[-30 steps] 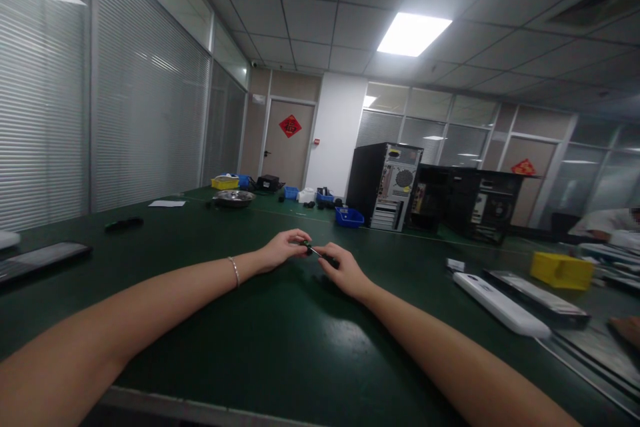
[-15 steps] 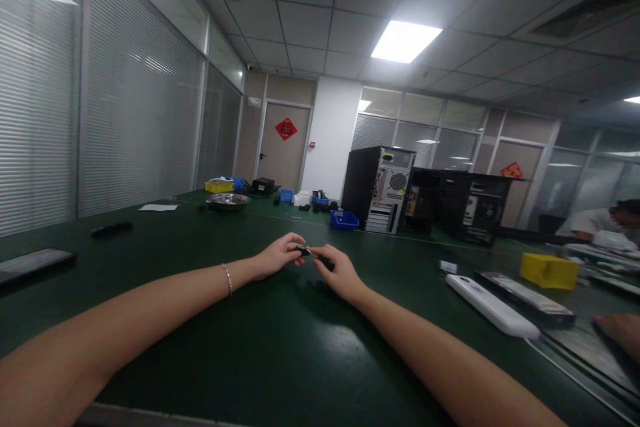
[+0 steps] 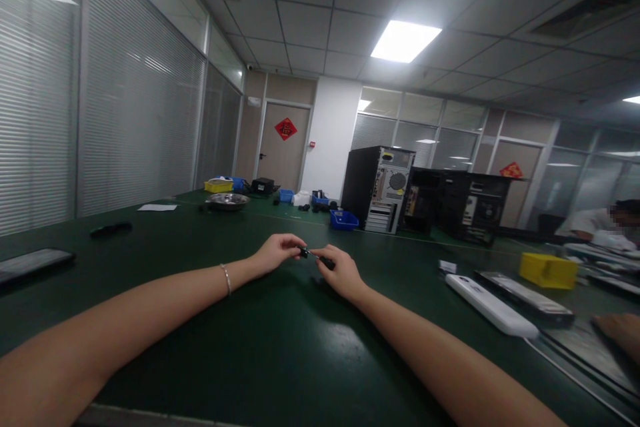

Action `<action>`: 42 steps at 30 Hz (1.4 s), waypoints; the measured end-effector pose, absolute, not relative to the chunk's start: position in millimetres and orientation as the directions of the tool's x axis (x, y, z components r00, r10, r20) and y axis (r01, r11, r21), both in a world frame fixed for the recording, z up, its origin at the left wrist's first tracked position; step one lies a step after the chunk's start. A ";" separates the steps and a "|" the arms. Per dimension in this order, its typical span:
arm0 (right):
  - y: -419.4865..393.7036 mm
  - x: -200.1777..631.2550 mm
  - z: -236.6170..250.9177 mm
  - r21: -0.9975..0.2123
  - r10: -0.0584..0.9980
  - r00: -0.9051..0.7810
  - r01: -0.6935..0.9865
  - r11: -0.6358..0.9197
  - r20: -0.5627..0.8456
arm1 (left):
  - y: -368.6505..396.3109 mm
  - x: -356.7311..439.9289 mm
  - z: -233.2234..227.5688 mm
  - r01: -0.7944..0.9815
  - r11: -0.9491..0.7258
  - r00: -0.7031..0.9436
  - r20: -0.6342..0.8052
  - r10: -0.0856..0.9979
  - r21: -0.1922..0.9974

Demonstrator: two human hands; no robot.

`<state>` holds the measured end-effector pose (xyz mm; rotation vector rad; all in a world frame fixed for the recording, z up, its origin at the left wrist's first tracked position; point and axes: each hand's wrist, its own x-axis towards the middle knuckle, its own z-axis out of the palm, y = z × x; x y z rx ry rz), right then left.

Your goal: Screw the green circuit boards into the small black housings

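Just above the green table (image 3: 280, 347), my left hand (image 3: 280, 253) pinches a small dark part (image 3: 303, 252) between thumb and fingertips. It is too small to name. In my right hand (image 3: 343, 272) is a screwdriver (image 3: 326, 262) with a dark handle, its thin metal shaft pointing left. The tip meets or nearly meets the small part; whether they touch I cannot tell. A bracelet (image 3: 227, 279) circles my left wrist.
Computer towers (image 3: 379, 190) stand at the back right, beside a blue bin (image 3: 344, 219). A metal dish (image 3: 227, 201) sits at the back left, a phone (image 3: 35, 265) at the left. Rightward are a white power strip (image 3: 490, 305), a yellow box (image 3: 549, 270) and another person's hand (image 3: 620, 333).
The small part has turned in my left fingers; its green side showed before, now it looks black. My left fingers have closed up around it. The right hand has barely moved.
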<state>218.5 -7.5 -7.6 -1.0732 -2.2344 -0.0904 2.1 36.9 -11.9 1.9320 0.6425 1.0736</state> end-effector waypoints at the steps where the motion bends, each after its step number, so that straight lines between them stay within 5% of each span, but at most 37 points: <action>1: -7.8 218.5 -7.5 -0.204 0.674 -0.455 0.720 0.663 0.581 | 36.9 1.8 -12.1 0.048 -0.541 0.509 0.446 0.737 0.840; 30: -11.7 216.8 -3.2 -0.281 0.611 -0.453 0.603 0.747 0.649 | 36.3 -4.3 -7.6 0.063 -0.491 0.547 0.381 0.745 0.869; 42: -7.9 217.9 -5.4 -0.322 0.645 -0.451 0.603 0.730 0.617 | 11.1 0.6 2.6 0.225 -0.716 0.817 0.273 0.508 0.661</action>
